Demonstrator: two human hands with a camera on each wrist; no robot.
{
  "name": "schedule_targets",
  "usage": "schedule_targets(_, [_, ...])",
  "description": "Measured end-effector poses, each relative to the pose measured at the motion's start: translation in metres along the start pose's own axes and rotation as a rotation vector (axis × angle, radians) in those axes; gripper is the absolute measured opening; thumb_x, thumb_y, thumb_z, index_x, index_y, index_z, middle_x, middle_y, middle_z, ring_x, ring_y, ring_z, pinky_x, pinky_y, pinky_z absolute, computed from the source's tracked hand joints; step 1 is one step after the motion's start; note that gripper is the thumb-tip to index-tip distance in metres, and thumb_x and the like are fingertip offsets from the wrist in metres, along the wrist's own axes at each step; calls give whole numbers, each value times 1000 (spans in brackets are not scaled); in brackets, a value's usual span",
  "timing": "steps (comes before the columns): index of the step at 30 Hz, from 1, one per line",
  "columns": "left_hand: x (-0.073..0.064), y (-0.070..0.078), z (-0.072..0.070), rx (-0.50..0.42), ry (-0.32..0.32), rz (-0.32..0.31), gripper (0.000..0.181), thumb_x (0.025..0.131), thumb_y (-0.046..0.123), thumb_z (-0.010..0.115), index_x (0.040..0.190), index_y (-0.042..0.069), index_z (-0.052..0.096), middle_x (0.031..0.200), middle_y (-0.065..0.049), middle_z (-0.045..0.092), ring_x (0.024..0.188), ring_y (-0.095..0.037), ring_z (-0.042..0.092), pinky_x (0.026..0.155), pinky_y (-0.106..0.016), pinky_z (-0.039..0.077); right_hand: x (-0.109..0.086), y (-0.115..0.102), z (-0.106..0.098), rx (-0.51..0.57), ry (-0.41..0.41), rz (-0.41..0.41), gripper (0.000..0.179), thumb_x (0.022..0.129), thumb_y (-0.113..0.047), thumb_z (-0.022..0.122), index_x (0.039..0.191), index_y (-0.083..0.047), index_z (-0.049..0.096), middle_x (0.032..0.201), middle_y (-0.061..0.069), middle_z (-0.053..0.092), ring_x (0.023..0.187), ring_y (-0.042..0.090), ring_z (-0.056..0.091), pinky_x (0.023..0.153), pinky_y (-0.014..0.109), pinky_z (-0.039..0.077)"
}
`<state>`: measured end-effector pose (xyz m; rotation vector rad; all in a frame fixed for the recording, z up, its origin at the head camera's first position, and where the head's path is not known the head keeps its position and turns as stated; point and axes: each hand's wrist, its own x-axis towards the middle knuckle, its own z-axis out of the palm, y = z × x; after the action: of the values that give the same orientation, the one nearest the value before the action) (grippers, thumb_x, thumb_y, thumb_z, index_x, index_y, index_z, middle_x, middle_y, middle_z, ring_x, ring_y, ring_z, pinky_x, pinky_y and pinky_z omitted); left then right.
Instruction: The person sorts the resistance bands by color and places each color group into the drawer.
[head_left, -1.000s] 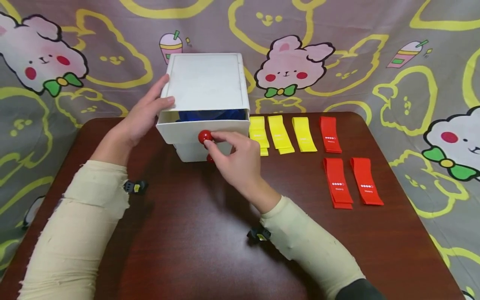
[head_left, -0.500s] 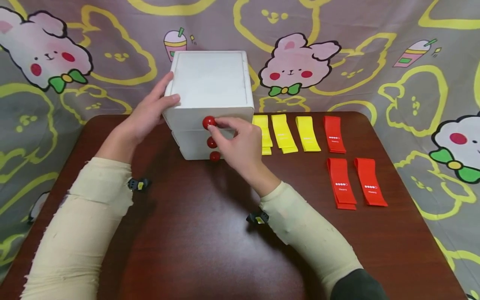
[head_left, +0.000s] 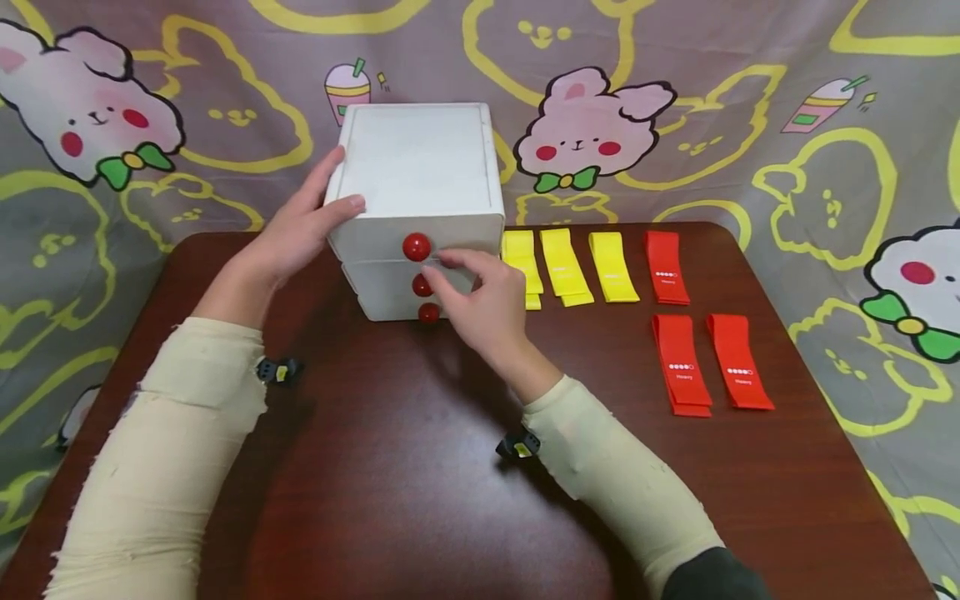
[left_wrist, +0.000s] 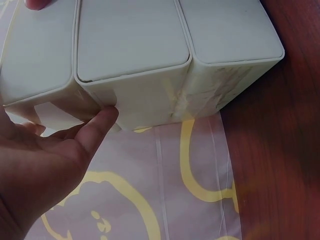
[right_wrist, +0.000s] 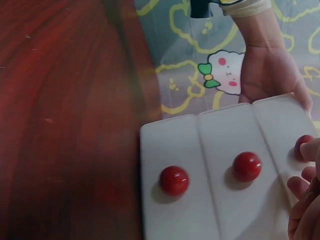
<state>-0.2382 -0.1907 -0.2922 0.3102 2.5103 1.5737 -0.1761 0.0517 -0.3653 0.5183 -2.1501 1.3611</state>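
Observation:
A small white chest of drawers [head_left: 420, 158] stands at the back of the table, three drawers stacked, each with a round red knob. All the drawer fronts sit flush. My left hand [head_left: 292, 233] rests against the chest's left side, its thumb on the top edge; the left wrist view shows straight fingers [left_wrist: 102, 122] touching the side wall. My right hand [head_left: 491, 304] hovers before the front, thumb and forefinger parted just below and right of the top knob [head_left: 416, 247]. Below that are the middle knob [head_left: 422, 285] and bottom knob [head_left: 429, 312].
Right of the chest, three folded yellow bands [head_left: 613, 268] lie in a row on the dark wooden table [head_left: 375, 467]. Beside and in front of them are three red bands [head_left: 681, 362] marked "Heavy". A patterned cloth [head_left: 705, 50] hangs behind the table.
The top drawer, partly out with something blue inside, has been pushed in by my right hand. That hand has since let go of the top knob and lowered slightly. My left hand stays on the chest.

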Motion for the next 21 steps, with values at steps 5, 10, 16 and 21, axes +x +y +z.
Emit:
schedule_targets(5, [-2, 0, -2, -14, -1, 3, 78, 101, 42, 53, 161, 37, 3, 166, 2, 1, 146, -21, 13, 116, -45, 16, -14, 10, 5, -18, -36, 68, 31, 87, -29, 79, 109, -8, 78, 103, 1, 74, 90, 15, 68, 61, 31, 52])
schedule_targets(10, [-2, 0, -2, -28, -1, 7, 78, 101, 41, 54, 161, 36, 4, 166, 0, 3, 144, -22, 16, 115, -43, 18, -24, 16, 15, -63, -46, 124, 32, 85, -33, 82, 107, -11, 78, 100, 0, 75, 90, 10, 68, 65, 34, 54])
schedule_targets(16, [-3, -1, -2, -64, -18, 6, 79, 101, 39, 55, 161, 37, 4, 165, -1, 6, 141, -22, 21, 114, -46, 23, -25, 19, 26, -102, -11, 154, 32, 80, -37, 85, 103, -15, 79, 94, -4, 75, 87, 8, 68, 69, 28, 51])
schedule_targets(21, [-3, -2, -1, -83, -29, -5, 78, 101, 39, 55, 161, 38, 4, 165, -3, 8, 138, -23, 26, 112, -50, 27, -23, 19, 31, -106, 23, 164, 32, 78, -37, 87, 101, -15, 79, 92, -4, 75, 84, 5, 68, 63, 26, 49])
